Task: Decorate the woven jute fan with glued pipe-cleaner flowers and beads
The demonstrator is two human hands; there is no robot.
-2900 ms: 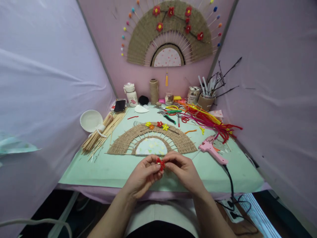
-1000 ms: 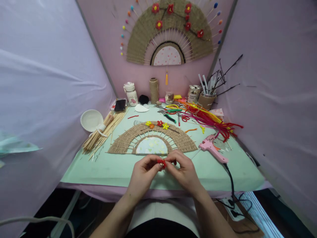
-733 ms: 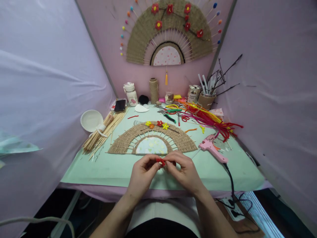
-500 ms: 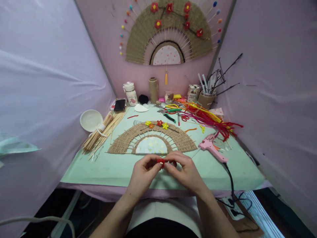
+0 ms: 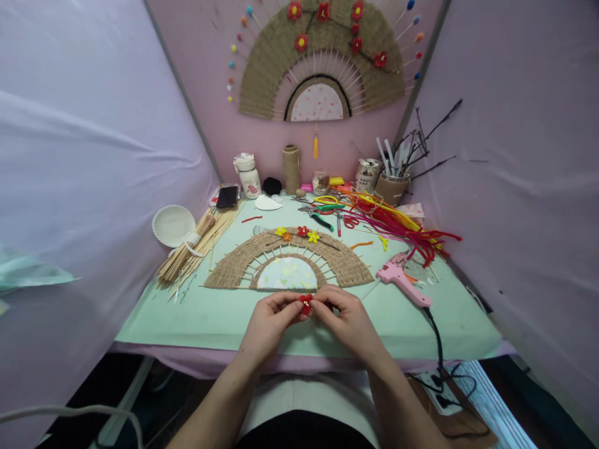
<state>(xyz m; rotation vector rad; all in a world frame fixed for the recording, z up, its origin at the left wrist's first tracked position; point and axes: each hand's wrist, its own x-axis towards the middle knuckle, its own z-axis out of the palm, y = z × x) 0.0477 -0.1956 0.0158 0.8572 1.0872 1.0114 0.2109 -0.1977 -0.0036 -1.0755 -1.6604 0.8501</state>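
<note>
I am looking down at my left hand (image 5: 271, 324) and right hand (image 5: 349, 321), which are meeting over the near edge of the green mat (image 5: 196, 318) and pinching a small red flower (image 5: 306, 304) between their fingertips. Just beyond them the woven fan (image 5: 287, 259) is lying flat, carrying four little flowers (image 5: 297, 234) along its top. A pink glue gun (image 5: 400, 280) is resting to the right, near a heap of pipe cleaners (image 5: 397, 224). Bamboo sticks (image 5: 196, 246) and a white paper plate (image 5: 173, 224) are sitting on the left

Red flower (image 5: 306, 304), tan woven fan (image 5: 286, 259), pink glue gun (image 5: 401, 281).
</note>
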